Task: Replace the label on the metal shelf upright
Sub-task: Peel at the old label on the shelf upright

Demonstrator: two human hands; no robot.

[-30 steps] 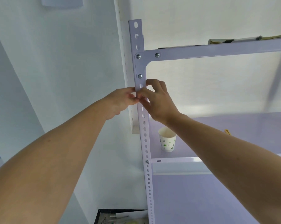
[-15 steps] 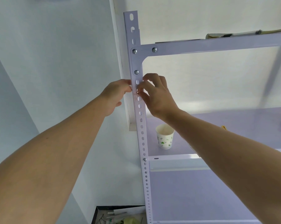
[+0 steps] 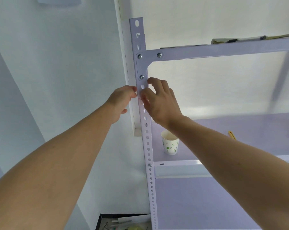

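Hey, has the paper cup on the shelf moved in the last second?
No. The paper cup stands at the same spot right of the upright, just above its lower bolt; only the camera shifted.

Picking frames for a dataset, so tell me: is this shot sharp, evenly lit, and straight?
Head view: soft daylight, no hard glare; the wide lens leans and bows the shelf upright and swells the forearms; the right hand looks slightly motion-smeared at its fingertips.

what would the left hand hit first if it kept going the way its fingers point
The metal shelf upright: the left hand points right, its fingertips seemingly touching the upright's left edge. The right hand lies just beyond it.
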